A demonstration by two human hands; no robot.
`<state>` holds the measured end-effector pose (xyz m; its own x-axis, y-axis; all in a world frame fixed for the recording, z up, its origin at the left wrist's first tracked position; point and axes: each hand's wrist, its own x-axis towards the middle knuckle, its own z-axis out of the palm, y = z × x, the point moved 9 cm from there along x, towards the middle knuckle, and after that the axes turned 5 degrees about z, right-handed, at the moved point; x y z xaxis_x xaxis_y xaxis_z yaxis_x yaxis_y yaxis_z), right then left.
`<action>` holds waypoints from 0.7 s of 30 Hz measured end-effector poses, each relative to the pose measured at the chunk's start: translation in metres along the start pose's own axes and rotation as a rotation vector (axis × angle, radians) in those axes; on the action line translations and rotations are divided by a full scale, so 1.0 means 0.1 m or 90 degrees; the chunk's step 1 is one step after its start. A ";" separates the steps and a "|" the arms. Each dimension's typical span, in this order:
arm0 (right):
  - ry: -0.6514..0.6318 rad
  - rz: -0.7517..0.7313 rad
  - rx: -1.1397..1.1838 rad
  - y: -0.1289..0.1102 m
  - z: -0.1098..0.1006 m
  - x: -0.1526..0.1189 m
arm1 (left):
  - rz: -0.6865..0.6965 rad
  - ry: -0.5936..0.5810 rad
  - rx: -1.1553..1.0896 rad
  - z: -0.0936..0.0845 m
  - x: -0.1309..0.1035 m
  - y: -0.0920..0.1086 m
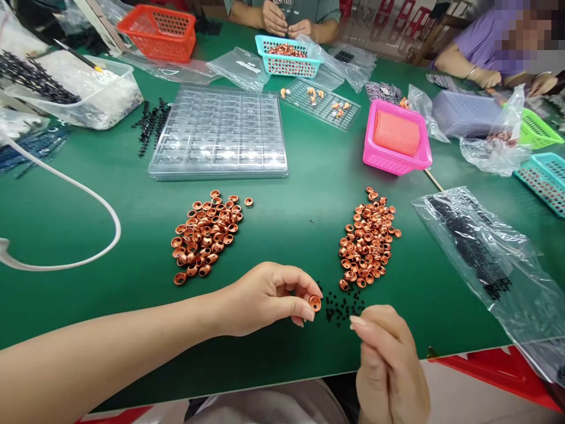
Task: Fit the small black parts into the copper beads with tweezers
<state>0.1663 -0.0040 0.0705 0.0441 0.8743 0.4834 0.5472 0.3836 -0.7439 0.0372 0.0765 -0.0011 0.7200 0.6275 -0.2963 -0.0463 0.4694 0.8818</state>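
Over the near side of the table [304, 253], the left hand [265, 300] pinches a copper-coloured cup [315, 303] between thumb and fingers; the right hand [391, 359] curls just beside scattered black beads [343, 311], its grip unclear; one cup pile [205, 232] lies farther left, another pile [371, 241] farther right.

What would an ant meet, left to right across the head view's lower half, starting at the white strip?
Curved white strip, left pile of coppery cups, coppery cup in the left hand, right pile of cups, clear bag of black pieces.
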 end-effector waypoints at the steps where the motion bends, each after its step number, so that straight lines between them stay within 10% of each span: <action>1: -0.057 -0.024 -0.026 -0.02 0.05 0.00 | 0.005 -0.012 0.011 0.02 0.00 0.01; 7: -0.224 -0.134 -0.137 -0.03 0.27 -0.03 | 0.089 -0.080 0.176 0.09 -0.04 0.10; 21: -0.253 -0.206 -0.123 -0.01 0.28 -0.23 | 0.230 -0.109 0.358 0.20 -0.12 0.23</action>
<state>0.1419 -0.0159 0.0473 -0.4501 0.7804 0.4340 0.6256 0.6224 -0.4704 0.0417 0.0672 0.0299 0.8280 0.5558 0.0736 0.0291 -0.1738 0.9844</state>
